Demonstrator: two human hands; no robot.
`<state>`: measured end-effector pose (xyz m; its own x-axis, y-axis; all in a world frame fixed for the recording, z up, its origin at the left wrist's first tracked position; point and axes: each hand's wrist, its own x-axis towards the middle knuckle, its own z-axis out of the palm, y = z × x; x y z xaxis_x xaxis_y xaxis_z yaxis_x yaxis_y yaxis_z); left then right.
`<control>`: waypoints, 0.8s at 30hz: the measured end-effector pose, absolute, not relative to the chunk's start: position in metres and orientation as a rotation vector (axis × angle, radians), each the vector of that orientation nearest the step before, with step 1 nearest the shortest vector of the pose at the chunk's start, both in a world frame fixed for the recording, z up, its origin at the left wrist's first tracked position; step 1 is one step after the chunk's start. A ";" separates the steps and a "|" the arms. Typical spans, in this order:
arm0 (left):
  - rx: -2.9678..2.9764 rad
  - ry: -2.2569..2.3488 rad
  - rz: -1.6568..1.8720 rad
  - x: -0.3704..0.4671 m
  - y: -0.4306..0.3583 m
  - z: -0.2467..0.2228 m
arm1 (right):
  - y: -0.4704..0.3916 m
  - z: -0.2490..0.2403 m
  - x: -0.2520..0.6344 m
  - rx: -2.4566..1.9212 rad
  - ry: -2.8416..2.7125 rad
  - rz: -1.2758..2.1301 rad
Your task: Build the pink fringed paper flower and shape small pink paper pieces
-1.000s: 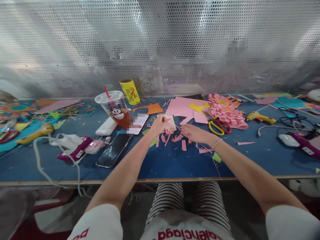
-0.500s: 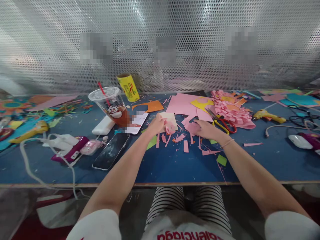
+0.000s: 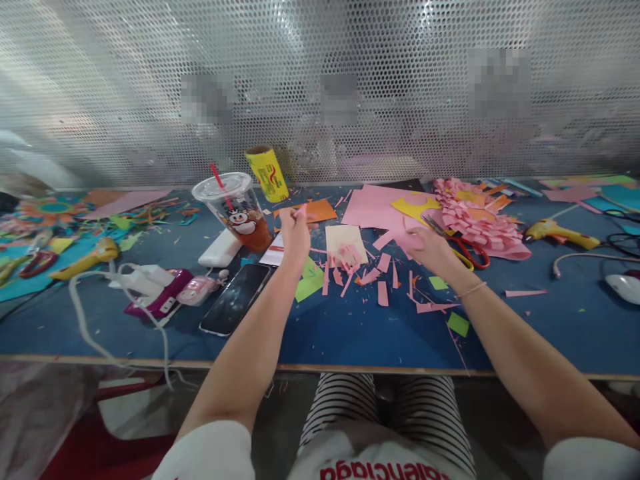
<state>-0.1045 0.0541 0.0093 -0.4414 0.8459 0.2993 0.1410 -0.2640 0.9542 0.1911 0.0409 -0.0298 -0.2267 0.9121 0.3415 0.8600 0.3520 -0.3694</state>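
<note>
My left hand (image 3: 296,230) is raised over the orange paper (image 3: 320,211), its fingers closed on a small pink paper piece (image 3: 302,212). On the right, my right hand (image 3: 426,244) pinches a pink paper piece (image 3: 406,239) beside the scissors (image 3: 473,253). Between the hands lies a cream paper square (image 3: 340,237) with small pink pieces (image 3: 350,257) heaped on it. Pink paper scraps (image 3: 383,293) are scattered in front. A yellow cut sheet (image 3: 413,205) rests on a large pink sheet (image 3: 370,205).
At the left stand a drink cup (image 3: 243,217) and a yellow roll (image 3: 269,175), near a phone (image 3: 236,300) and a power strip (image 3: 163,300). Glue guns (image 3: 563,233) lie at both sides. A fringed pink paper piece (image 3: 483,223) sits back right; perforated metal (image 3: 300,153) rises behind.
My left hand has lifted off the cream square and moved up and left with a pink piece. My right hand has shifted slightly toward the scissors, moving its pink piece away from the scraps.
</note>
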 end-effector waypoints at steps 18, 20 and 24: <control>0.927 1.220 2.083 -0.109 0.052 0.014 | 0.056 -0.020 0.049 -1.080 -2.745 0.168; 0.950 1.220 2.068 -0.108 0.050 0.014 | 0.059 -0.020 0.047 -1.137 -2.705 0.180; 0.981 1.209 2.075 -0.108 0.047 0.016 | 0.053 -0.015 0.050 -1.184 -2.672 0.293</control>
